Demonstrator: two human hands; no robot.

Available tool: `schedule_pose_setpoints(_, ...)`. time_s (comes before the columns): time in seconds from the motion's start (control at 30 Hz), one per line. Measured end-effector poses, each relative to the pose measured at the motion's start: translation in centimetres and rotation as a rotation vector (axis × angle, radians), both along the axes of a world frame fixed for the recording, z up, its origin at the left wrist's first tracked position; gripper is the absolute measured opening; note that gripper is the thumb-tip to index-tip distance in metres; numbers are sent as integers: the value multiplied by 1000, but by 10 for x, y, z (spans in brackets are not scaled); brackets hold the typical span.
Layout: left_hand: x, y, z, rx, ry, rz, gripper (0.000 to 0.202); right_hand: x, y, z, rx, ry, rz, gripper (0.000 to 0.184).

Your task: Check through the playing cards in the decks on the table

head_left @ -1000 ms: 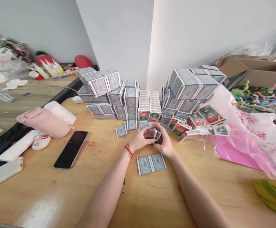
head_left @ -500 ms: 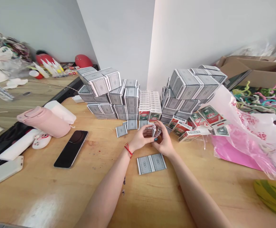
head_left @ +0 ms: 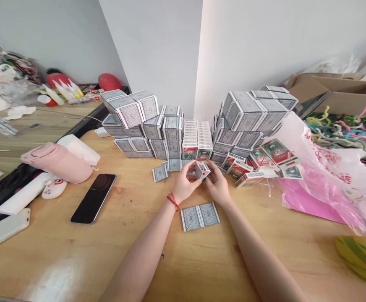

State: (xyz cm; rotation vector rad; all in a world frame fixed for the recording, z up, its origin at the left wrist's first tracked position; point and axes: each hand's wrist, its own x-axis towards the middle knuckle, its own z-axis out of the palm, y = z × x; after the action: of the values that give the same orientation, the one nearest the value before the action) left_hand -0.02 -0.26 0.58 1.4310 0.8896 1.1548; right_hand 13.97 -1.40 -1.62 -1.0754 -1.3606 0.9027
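Between my two hands is a small folded playing-card piece (head_left: 202, 168), with red marks showing on its upper faces. My left hand (head_left: 186, 184) grips its left side, fingers behind and thumb in front. From the right, my right hand (head_left: 217, 184) closes on the same piece, its fingers curled and partly hidden. Just below, two patterned playing cards (head_left: 199, 216) lie side by side, backs up. More loose cards (head_left: 160, 173) lie beyond my left hand. Behind stand card boxes (head_left: 197, 138) in two columns.
Stacked card blocks rise at left (head_left: 135, 121) and right (head_left: 249, 121). Red-green card packs (head_left: 241, 170) lie at right by a pink plastic bag (head_left: 315, 201). A phone (head_left: 94, 199), a pink bottle (head_left: 57, 161) and yellow tape (head_left: 356, 260) rest on the table.
The folded card piece has turned and opened in my hands, so its red-marked faces now show. Both hands stay in nearly the same place; the view has shifted slightly.
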Motion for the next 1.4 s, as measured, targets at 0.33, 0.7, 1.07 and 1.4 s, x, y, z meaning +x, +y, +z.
schedule_pose_setpoints(0.33,0,-7,6,222,229,28,54,5,6,-1,-356,312,-1,41)
schedule_pose_setpoints(0.7,-1,-6,3,229,269,4,55,5,4,8,-465,432,157,47)
schedule_pose_setpoints(1.07,-2,-3,1,295,296,-16,54,5,4,15,-510,584,210,33)
schedule_pose_setpoints(1.4,-4,-2,1,394,320,-27,57,9,3,16,-530,571,226,30)
